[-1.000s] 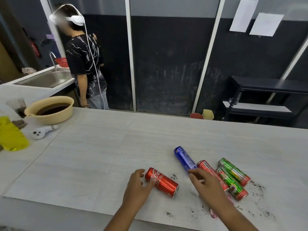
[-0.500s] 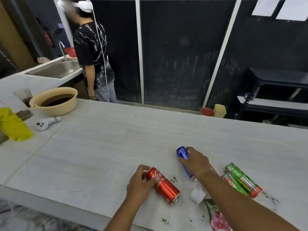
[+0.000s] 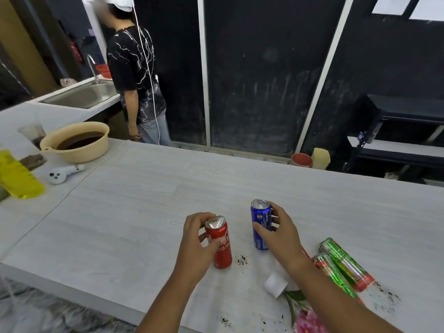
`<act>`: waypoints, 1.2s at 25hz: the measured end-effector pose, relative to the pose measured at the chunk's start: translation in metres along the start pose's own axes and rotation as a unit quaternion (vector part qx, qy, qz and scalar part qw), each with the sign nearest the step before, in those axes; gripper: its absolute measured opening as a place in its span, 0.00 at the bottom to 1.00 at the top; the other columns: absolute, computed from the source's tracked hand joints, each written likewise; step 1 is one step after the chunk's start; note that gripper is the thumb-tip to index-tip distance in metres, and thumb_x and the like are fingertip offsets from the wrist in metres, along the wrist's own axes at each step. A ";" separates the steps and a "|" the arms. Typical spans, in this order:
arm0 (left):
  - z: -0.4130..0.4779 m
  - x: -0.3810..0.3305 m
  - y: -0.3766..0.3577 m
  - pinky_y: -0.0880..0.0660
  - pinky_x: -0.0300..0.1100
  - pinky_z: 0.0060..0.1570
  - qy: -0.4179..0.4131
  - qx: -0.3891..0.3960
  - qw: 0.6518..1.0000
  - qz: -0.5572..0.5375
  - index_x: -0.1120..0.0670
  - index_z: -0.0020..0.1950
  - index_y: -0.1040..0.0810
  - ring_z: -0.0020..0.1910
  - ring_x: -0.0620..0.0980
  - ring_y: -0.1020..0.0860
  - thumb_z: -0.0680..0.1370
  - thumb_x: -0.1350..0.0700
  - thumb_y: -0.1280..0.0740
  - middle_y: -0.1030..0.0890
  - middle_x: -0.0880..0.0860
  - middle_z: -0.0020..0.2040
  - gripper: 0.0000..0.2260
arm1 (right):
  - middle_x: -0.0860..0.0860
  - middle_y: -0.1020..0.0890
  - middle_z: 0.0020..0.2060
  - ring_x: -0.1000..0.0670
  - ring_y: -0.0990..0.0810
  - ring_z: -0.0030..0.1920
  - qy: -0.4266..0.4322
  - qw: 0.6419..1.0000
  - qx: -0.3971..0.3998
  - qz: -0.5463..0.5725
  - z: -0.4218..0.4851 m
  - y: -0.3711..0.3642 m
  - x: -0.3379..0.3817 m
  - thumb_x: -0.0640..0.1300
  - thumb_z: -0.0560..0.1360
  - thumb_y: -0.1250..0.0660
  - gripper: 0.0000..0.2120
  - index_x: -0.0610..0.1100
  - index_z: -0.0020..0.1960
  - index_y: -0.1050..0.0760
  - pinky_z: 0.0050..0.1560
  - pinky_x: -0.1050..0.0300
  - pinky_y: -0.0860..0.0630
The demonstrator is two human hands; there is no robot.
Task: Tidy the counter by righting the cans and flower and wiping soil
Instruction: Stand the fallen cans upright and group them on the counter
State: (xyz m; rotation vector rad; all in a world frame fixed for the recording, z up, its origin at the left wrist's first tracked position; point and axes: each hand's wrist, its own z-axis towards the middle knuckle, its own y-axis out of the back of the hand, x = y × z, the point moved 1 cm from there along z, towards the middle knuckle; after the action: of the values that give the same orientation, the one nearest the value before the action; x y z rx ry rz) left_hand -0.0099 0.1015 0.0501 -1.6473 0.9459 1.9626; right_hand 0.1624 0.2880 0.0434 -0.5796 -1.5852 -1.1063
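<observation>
Pink petals of the flower [image 3: 308,320] lie at the near edge of the counter [image 3: 144,200], its stem running up to a small white pot [image 3: 274,284] tipped on its side under the right forearm. Black soil [image 3: 241,259] is scattered in specks around it, near the front edge and further right. Two green cans [image 3: 341,270] lie side by side just right of that arm, with a sliver of another red can showing behind the wrist. The left hand [image 3: 199,241] wraps its fingers and thumb around the red can [image 3: 219,246], which stands upright. The right hand [image 3: 278,234] grips the blue can [image 3: 260,224], also upright, a little further back. Well off to the left sit a yellow bottle [image 3: 19,176], a white controller [image 3: 63,173] and a beige basin [image 3: 77,144] of dark liquid. Beyond the counter a person [image 3: 137,75] stands by a steel sink [image 3: 81,96].
</observation>
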 end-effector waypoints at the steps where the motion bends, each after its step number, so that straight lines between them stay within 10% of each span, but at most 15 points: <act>1: -0.002 0.002 -0.001 0.21 0.34 0.64 -0.008 0.004 1.000 0.004 0.34 0.68 0.24 0.71 0.37 0.25 0.73 0.65 0.19 0.26 0.35 0.70 0.34 | 0.63 0.22 0.64 0.61 0.20 0.61 0.004 1.000 -0.001 0.011 -0.003 0.001 -0.002 0.47 0.74 0.19 0.33 0.62 0.72 0.31 0.50 0.69 0.23; 11: 0.010 -0.013 -0.030 0.21 0.28 0.57 -0.005 0.039 0.999 -0.004 0.35 0.67 0.20 0.61 0.36 0.17 0.66 0.44 0.17 0.15 0.36 0.62 0.30 | 0.69 0.19 0.59 0.63 0.16 0.57 0.014 0.989 -0.088 0.121 -0.023 0.055 0.004 0.47 0.71 0.16 0.30 0.69 0.61 0.28 0.47 0.66 0.17; 21: 0.048 -0.125 -0.289 0.20 0.29 0.51 -0.083 0.241 0.967 -0.013 0.33 0.65 0.24 0.62 0.33 0.21 0.71 0.50 0.16 0.18 0.34 0.63 0.28 | 0.65 0.21 0.60 0.55 0.16 0.58 -0.021 0.932 -0.352 0.085 -0.041 0.322 -0.062 0.43 0.71 0.16 0.30 0.66 0.60 0.30 0.41 0.66 0.17; 30: -0.003 -0.124 -0.476 0.25 0.32 0.49 -0.035 0.373 0.927 0.024 0.39 0.64 0.26 0.58 0.35 0.22 0.71 0.50 0.15 0.20 0.37 0.61 0.29 | 0.66 0.21 0.57 0.58 0.16 0.56 -0.098 0.913 -0.395 0.040 -0.054 0.418 -0.154 0.45 0.70 0.16 0.31 0.69 0.55 0.32 0.41 0.67 0.21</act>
State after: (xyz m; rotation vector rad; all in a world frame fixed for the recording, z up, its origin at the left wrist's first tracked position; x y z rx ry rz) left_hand 0.3462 0.4410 0.0580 -1.1083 1.4731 1.3911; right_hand 0.5790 0.4554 0.0496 -1.3099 -1.2101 -1.6640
